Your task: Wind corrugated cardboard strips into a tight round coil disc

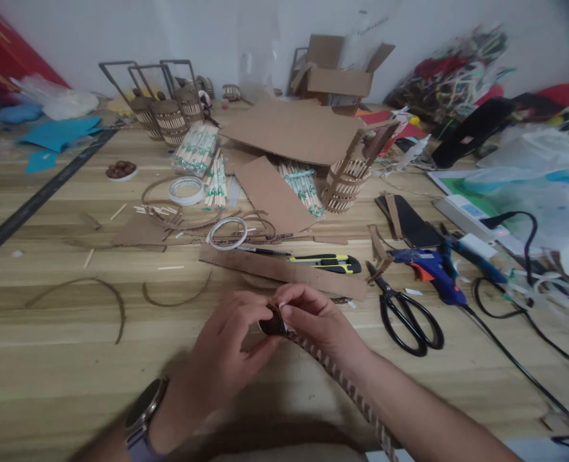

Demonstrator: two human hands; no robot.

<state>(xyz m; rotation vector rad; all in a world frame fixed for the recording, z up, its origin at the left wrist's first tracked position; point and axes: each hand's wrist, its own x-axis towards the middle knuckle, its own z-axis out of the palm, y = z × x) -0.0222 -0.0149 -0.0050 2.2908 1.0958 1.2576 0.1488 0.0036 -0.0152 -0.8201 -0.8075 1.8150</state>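
Strip trails off toward five o'clock, and its upper end runs up to a small dark disc, right at the heart of the action. Left hand grips that disc from nine o'clock, fingers above and thumb below, probably to keep it steady. Right hand comes at it from three o'clock, thumb and forefinger pinching, it seems, the strip's end against the rim, though the exact contact is hidden; a white scrap peeks out by the thumb. So the disc sits squarely between both sets of fingertips. Scissors lie at three o'clock, glue gun between two and three, knife at one, perhaps parked for easy reach.
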